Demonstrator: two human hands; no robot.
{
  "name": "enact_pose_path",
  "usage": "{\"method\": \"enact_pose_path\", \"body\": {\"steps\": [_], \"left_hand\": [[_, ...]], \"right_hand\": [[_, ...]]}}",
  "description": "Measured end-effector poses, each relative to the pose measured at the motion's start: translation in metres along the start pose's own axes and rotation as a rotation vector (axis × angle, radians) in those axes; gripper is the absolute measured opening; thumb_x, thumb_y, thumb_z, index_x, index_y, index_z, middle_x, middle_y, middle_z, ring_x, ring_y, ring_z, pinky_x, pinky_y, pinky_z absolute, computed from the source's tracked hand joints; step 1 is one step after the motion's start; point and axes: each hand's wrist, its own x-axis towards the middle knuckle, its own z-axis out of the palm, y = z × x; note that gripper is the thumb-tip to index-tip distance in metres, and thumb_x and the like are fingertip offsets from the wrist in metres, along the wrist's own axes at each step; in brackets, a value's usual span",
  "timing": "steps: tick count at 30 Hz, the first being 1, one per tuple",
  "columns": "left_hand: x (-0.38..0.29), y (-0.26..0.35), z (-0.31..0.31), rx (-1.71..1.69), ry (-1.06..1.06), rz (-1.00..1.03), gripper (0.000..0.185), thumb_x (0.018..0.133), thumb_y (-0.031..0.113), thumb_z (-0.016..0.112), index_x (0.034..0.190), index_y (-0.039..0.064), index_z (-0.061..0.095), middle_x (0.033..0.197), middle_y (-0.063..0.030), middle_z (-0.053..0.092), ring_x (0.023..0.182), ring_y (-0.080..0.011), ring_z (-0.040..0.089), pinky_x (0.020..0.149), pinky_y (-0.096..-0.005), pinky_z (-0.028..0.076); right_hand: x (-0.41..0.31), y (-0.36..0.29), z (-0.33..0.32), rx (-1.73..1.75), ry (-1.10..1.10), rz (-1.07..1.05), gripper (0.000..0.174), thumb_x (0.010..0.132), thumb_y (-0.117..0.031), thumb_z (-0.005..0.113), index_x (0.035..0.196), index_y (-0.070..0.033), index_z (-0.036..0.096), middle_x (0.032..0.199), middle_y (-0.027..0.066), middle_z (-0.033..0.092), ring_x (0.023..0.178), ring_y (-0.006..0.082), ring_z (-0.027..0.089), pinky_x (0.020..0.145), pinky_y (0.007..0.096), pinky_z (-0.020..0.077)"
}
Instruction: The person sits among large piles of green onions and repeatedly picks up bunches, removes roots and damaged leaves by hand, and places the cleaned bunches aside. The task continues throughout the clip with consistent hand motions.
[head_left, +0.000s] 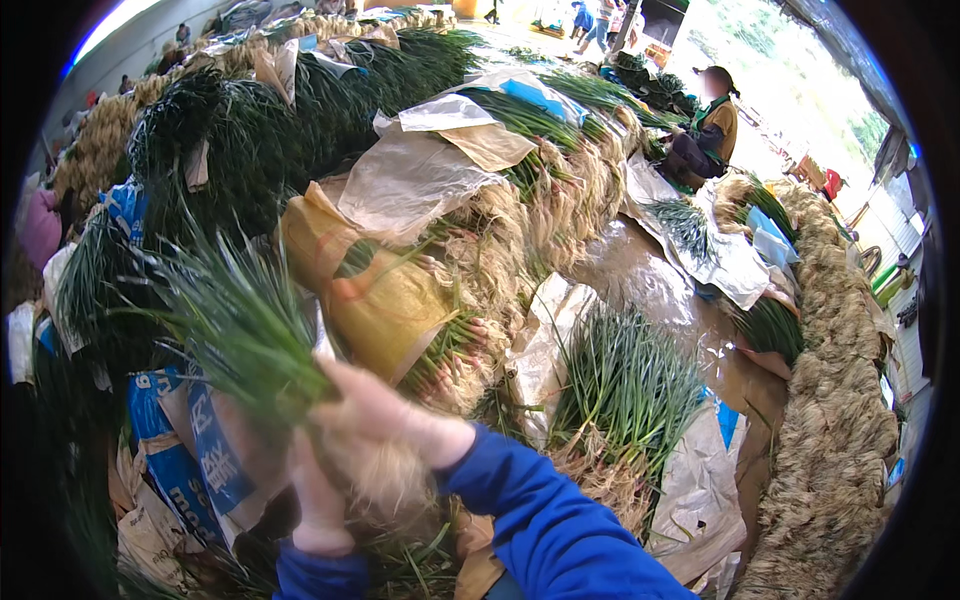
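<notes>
A bunch of green leafy stalks with pale roots, like scallions or chives (289, 367), is blurred in front of me. My right hand (375, 409) wraps the bunch just above its roots (390, 472). From below, my left hand (311, 472) reaches the same bunch and seems to hold it; its fingers are partly hidden by blur and leaves. The leaves point up and left, and the roots hang down to the right. Right of my right forearm, a loose pile of similar stalks (630, 382) lies on plastic sacking.
Stacked bunches with roots outward (487, 262) rise ahead, partly covered by a yellow sack (367, 292) and a clear sheet (420, 180). Blue-and-white printed sacks (187, 450) lie at left. A long root-faced row (825, 420) runs along the right. A person (709, 131) sits farther back.
</notes>
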Motion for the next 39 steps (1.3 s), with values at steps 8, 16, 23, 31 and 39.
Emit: {"method": "enact_pose_path", "body": {"steps": [8, 16, 23, 31, 39], "left_hand": [[0.031, -0.042, -0.051, -0.236, -0.096, -0.383, 0.036, 0.098, 0.01, 0.041, 0.132, -0.001, 0.042, 0.129, -0.016, 0.052, 0.116, -0.0251, 0.055, 0.097, -0.0422, 0.048], [0.029, -0.021, -0.052, -0.313, -0.231, -0.478, 0.039, 0.101, 0.023, 0.039, 0.134, 0.005, 0.046, 0.132, -0.0114, 0.054, 0.118, -0.026, 0.054, 0.101, -0.046, 0.043], [0.018, 0.035, 0.025, 0.513, -0.361, 0.012, 0.042, 0.1, 0.026, 0.044, 0.138, 0.007, 0.043, 0.137, -0.0109, 0.049, 0.127, -0.028, 0.047, 0.103, -0.0482, 0.04], [0.025, -0.018, -0.039, -0.383, 0.135, -0.599, 0.037, 0.101, 0.028, 0.041, 0.126, 0.004, 0.054, 0.118, -0.0122, 0.062, 0.108, -0.0274, 0.06, 0.094, -0.0494, 0.049], [-0.087, -0.038, -0.099, 0.458, 0.117, -0.775, 0.046, 0.095, 0.035, 0.054, 0.132, 0.007, 0.049, 0.118, -0.0106, 0.063, 0.107, -0.0225, 0.059, 0.092, -0.0441, 0.044]], "right_hand": [[0.029, 0.031, -0.056, -0.875, 0.782, -0.337, 0.053, 0.084, -0.024, 0.068, 0.131, -0.005, 0.052, 0.116, 0.0181, 0.062, 0.105, 0.0329, 0.06, 0.088, 0.04, 0.0496], [-0.002, 0.046, 0.033, -0.832, -0.018, -0.081, 0.044, 0.09, -0.034, 0.06, 0.128, -0.013, 0.052, 0.101, 0.0177, 0.062, 0.086, 0.0359, 0.064, 0.074, 0.0438, 0.0517], [-0.028, 0.001, 0.005, -0.771, 0.563, -0.74, 0.029, 0.085, -0.02, 0.062, 0.114, -0.017, 0.061, 0.095, 0.0113, 0.061, 0.073, 0.0291, 0.064, 0.058, 0.0377, 0.0525], [-0.016, 0.054, -0.033, -0.762, 0.589, -0.396, 0.027, 0.082, -0.02, 0.067, 0.108, -0.01, 0.067, 0.108, 0.0159, 0.064, 0.091, 0.0345, 0.062, 0.081, 0.0423, 0.0505], [0.006, 0.103, -0.045, 0.395, 0.281, -0.029, 0.027, 0.094, -0.015, 0.061, 0.113, 0.004, 0.063, 0.1, 0.004, 0.067, 0.085, 0.009, 0.06, 0.078, 0.0244, 0.0499]]}}
